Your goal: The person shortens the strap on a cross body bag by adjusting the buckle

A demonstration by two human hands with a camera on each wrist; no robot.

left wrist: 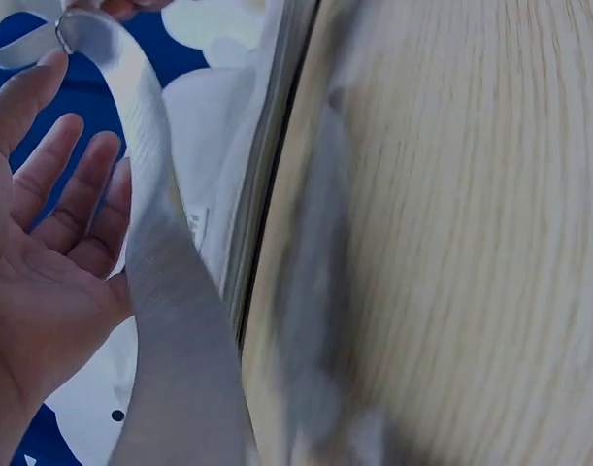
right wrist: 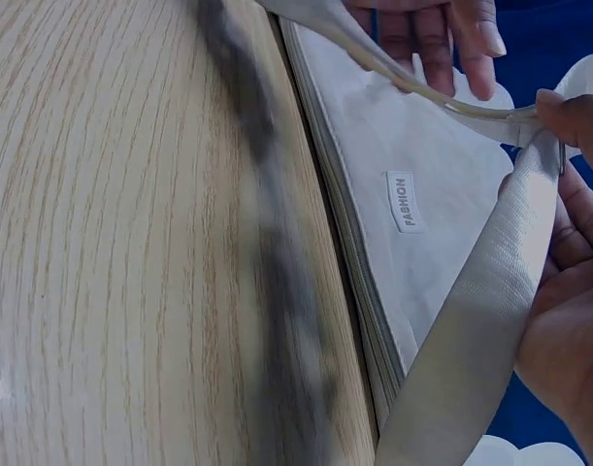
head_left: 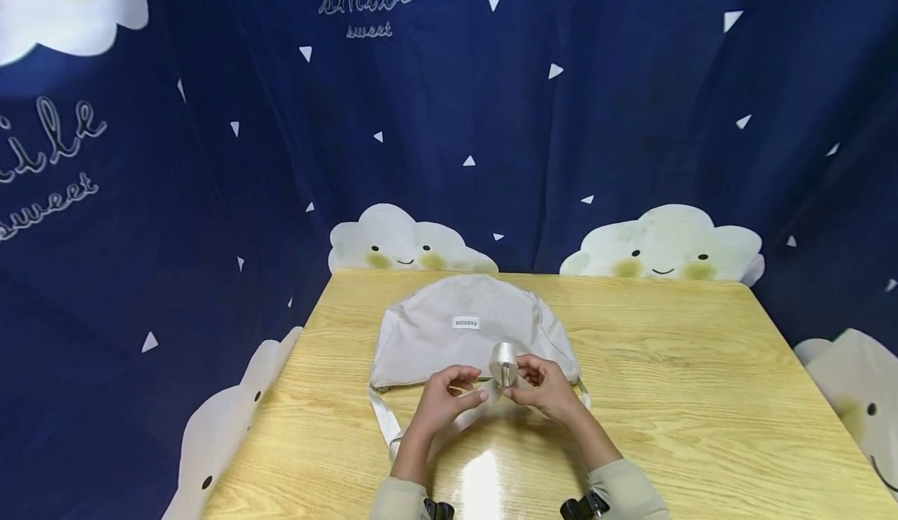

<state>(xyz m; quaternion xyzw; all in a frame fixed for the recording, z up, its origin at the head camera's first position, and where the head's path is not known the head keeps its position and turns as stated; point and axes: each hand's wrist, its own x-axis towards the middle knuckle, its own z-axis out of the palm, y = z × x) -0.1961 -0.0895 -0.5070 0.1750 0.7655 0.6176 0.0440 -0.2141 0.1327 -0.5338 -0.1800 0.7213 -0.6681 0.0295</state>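
Note:
An off-white fabric bag (head_left: 428, 341) with a small "FASHION" label (right wrist: 406, 202) lies on the table, zipper edge toward the person. Its pale webbing strap (right wrist: 471, 320) is raised between the hands and loops upward. The right hand (head_left: 550, 391) pinches the strap between thumb and fingers beside a metal ring (right wrist: 562, 157). Across from it, the left hand (head_left: 445, 399) is held palm inward beside the strap, fingers loosely extended. One left fingertip (left wrist: 53, 66) is close to the ring; whether it touches cannot be told. The strap partly covers the left hand in the left wrist view.
A light wood table (head_left: 687, 395) extends on both sides of the bag. Behind it hangs a dark blue curtain (head_left: 435, 99) with clouds and triangles. Another length of strap (head_left: 384, 419) lies at the bag's left corner. Blurred grey shapes cross both wrist views.

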